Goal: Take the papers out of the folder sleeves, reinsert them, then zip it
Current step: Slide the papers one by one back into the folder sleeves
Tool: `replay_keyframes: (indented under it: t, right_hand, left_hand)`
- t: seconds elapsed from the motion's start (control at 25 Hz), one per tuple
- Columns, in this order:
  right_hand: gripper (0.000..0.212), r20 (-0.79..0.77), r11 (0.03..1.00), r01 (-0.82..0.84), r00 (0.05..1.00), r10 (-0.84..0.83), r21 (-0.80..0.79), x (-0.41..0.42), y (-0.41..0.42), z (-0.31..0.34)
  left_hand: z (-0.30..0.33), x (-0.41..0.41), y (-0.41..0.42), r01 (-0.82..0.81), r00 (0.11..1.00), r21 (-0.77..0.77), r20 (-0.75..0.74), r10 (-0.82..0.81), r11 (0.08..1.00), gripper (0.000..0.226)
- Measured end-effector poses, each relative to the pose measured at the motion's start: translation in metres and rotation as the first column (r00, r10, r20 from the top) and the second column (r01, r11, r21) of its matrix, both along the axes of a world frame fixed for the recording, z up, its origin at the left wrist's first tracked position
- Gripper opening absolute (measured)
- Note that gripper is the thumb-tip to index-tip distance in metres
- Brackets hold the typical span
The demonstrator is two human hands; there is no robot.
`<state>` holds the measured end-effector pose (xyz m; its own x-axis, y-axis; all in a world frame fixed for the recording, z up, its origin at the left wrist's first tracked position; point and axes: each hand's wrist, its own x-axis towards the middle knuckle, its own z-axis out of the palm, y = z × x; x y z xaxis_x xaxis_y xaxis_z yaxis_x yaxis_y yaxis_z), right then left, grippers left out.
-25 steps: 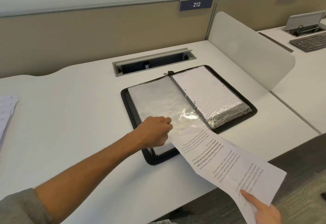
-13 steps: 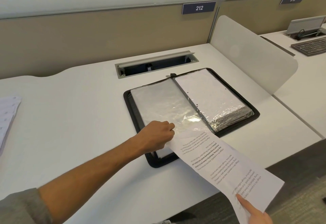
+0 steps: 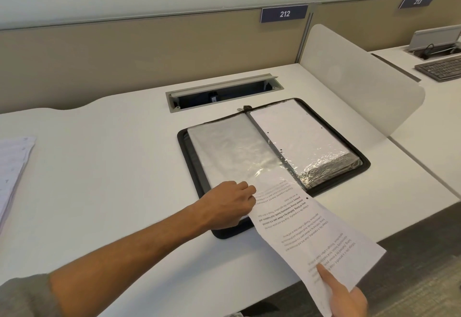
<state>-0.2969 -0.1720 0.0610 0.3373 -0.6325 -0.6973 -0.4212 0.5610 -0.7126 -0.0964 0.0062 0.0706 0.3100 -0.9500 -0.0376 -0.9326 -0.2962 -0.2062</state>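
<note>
Two grips on white desk (image 3: 99,167) — left (image 3: 230,204) pinching sleeve (image 3: 232,152), right (image 3: 346,296) holding paper (image 3: 311,232).

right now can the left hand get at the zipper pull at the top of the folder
Probably yes, but not freely: the left hand grips the sleeve at the folder's near edge; the zipper pull lies uncovered at the far end, so it must let go first.

White desk (image 3: 104,167) with a recessed cable tray (image 3: 224,93) set into its far side. Lying open and flat right of centre, a black zip folder (image 3: 197,167) with clear sleeves; resting at the left edge, a stack of papers (image 3: 12,167), well apart from it.
</note>
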Motion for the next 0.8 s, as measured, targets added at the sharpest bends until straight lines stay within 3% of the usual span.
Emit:
replay_keyframes:
  t: [0.16,0.4,0.56,0.64,0.8]
  right_hand:
    - [0.047,0.162,0.998,-0.066,0.985,0.064,0.005,0.03,0.016,-0.014]
    - [0.038,0.369,0.978,-0.188,0.919,0.142,0.094,0.095,0.039,-0.029]
    - [0.026,0.293,0.992,-0.07,0.955,0.036,0.104,0.099,0.043,-0.039]
    - [0.024,0.257,0.997,-0.041,0.966,0.023,0.066,0.091,0.041,-0.04]
    - [0.018,0.262,0.988,-0.155,0.954,0.147,0.01,0.109,0.035,-0.036]
  left_hand:
    - [-0.003,-0.007,-0.001,0.042,0.999,-0.057,0.036,-0.04,0.998,0.018]
    - [-0.009,-0.007,0.0,-0.004,1.0,-0.173,0.025,0.009,0.985,0.026]
    - [-0.013,-0.008,0.004,-0.061,0.998,-0.225,0.003,0.064,0.972,0.041]
    - [-0.011,-0.009,0.006,-0.082,0.997,-0.235,-0.008,0.083,0.969,0.038]
    - [-0.008,-0.013,0.005,-0.082,0.996,-0.255,0.015,0.089,0.964,0.029]
